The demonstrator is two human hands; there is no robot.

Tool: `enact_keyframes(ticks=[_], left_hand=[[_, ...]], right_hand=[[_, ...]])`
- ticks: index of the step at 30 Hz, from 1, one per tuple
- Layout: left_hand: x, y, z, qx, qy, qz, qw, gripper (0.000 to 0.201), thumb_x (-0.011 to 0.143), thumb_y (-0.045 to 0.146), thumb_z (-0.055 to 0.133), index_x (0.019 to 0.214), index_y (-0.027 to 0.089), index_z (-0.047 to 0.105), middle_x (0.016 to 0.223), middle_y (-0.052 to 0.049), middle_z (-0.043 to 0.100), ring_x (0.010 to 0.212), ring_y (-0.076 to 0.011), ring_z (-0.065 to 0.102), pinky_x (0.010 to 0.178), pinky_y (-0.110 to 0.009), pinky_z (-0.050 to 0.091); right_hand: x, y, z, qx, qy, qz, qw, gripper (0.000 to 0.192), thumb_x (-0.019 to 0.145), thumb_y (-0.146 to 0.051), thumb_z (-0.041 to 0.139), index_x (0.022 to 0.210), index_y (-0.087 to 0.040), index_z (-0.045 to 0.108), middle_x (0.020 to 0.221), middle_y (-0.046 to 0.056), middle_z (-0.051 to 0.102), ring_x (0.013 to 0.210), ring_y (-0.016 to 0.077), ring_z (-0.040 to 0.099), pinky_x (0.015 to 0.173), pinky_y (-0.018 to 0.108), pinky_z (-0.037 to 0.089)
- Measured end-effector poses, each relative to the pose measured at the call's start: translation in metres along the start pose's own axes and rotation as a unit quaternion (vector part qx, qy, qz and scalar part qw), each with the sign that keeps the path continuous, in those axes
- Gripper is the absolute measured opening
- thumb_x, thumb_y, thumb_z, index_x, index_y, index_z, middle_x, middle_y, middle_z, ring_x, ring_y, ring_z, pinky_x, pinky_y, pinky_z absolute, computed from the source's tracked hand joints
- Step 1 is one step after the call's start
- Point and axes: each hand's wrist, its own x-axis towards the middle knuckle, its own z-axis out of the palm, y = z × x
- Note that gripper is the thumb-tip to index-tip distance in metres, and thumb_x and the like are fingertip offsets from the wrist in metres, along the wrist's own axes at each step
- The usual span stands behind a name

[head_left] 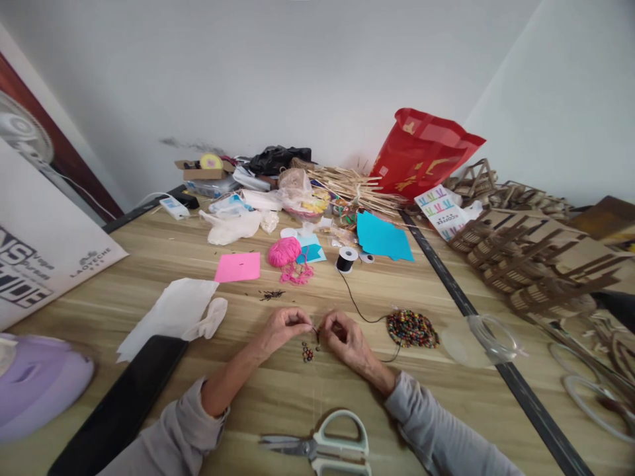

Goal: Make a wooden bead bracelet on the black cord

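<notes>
My left hand [285, 328] is closed in a pinch, thumb and forefinger together on a thin dark strand [315, 332]. Just to its right, my right hand [346, 340] is curled with its fingertips pressed together; what they hold is too small to make out. Below the gap between both hands lies a small heap of brown and dark beads [308, 355]. A coiled string of multicoloured beads [413, 328] rests right of my right hand. Black cord [353, 301] runs to it from a white spool [346, 259]. Short black pieces [272, 295] are scattered beyond my left hand.
White-handled scissors [342, 437] lie in front, between my forearms. Pink yarn [284, 252], a pink sheet [238, 267] and a blue sheet [384, 237] sit farther back. A black phone-like slab [124, 403] is at left; woven baskets [526, 264] stand at right.
</notes>
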Motion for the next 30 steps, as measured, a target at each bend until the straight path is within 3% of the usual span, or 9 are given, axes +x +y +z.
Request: enact_keyframes(ticks=[7,16,30], left_hand=[[-0.0013,0.0021,-0.0001,-0.028,-0.007,-0.012,1.000,0.022,0.064,0.031,0.074,0.071,0.013,0.064,0.071,-0.003,0.071,0.070,-0.0166,0.064,0.073,-0.029,0.048],[-0.0047,0.0087,0.0006,-0.039,-0.004,-0.019,0.999,0.020,0.064,0.028,0.075,0.072,0.012,0.065,0.073,-0.003,0.071,0.073,-0.0180,0.066,0.076,-0.029,0.048],[-0.0036,0.0050,0.0004,-0.038,-0.005,-0.012,0.999,0.017,0.064,0.025,0.074,0.072,0.012,0.065,0.070,-0.002,0.069,0.071,-0.0156,0.063,0.072,-0.027,0.047]], right_hand=[[0.0001,0.0018,-0.0005,0.024,0.012,0.011,1.000,0.009,0.077,-0.023,0.054,0.085,-0.017,0.053,0.072,0.000,0.053,0.061,0.0105,0.048,0.054,0.020,0.039],[-0.0013,-0.0043,0.0006,0.038,-0.045,0.012,0.998,0.022,0.081,-0.036,0.062,0.092,-0.017,0.057,0.075,0.001,0.061,0.063,0.0116,0.054,0.056,0.022,0.042],[-0.0005,0.0016,0.0005,0.033,-0.026,0.020,0.999,0.020,0.083,-0.037,0.059,0.082,-0.017,0.059,0.065,-0.001,0.055,0.056,0.0105,0.045,0.052,0.022,0.034]])
